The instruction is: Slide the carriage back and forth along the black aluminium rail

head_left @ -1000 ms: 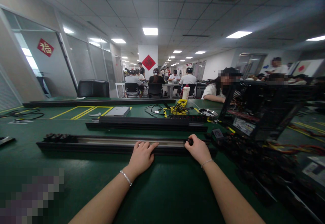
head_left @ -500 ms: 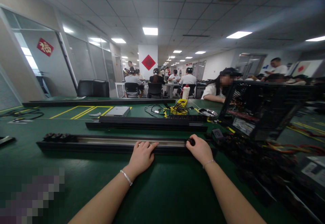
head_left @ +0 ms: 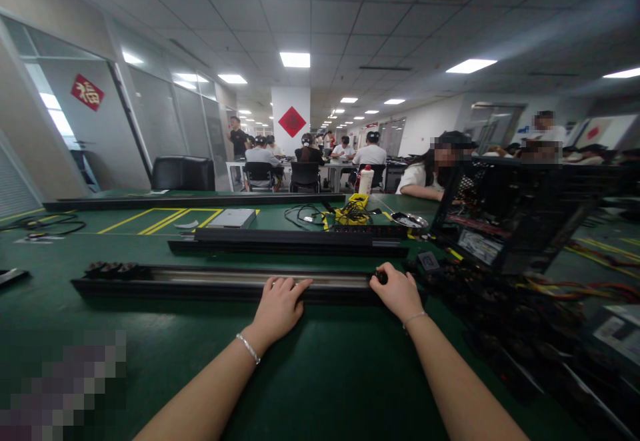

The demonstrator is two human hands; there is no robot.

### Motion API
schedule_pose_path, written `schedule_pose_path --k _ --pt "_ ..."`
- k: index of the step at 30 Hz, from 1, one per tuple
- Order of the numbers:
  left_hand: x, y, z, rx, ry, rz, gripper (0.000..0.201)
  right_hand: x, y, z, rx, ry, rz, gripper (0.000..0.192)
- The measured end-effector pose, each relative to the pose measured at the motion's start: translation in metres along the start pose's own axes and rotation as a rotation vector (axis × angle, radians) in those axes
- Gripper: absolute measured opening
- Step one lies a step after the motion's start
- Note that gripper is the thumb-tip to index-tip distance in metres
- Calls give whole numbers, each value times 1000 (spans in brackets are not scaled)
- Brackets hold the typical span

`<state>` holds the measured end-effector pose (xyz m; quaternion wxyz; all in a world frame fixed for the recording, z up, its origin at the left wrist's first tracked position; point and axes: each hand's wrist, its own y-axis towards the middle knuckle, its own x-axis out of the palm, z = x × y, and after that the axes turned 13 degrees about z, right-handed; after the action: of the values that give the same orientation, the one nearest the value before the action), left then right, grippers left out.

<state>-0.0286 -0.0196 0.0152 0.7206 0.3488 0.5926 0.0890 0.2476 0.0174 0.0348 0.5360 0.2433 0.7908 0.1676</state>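
Long black metal rail with a silvery channel (head_left: 220, 280) lying flat across the green felt-topped bench (head_left: 320, 374), just in front. Left hand (head_left: 278, 308) pressed open over its near edge, gripping nothing. Right hand (head_left: 397, 292) pinched shut on a small black knob (head_left: 382, 276) at the rail's right end. Probably stiff, heavy, awkwardly long; best lifted two-handed, hands well apart. Open black computer case (head_left: 510, 218) sitting off to the right.

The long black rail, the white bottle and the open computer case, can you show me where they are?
long black rail (head_left: 200, 280), head view, on its silvery top strip.
white bottle (head_left: 367, 182), head view, on its body.
open computer case (head_left: 510, 218), head view, on its open side.
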Motion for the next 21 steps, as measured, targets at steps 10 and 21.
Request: schedule_pose_path --k 10,21 --pt "-1 0 1 -2 -3 0 48 -2 2 7 -33 -35 5 21" --pt "0 0 1 -12 -9 -7 48 -1 5 11 -38 -43 9 20"
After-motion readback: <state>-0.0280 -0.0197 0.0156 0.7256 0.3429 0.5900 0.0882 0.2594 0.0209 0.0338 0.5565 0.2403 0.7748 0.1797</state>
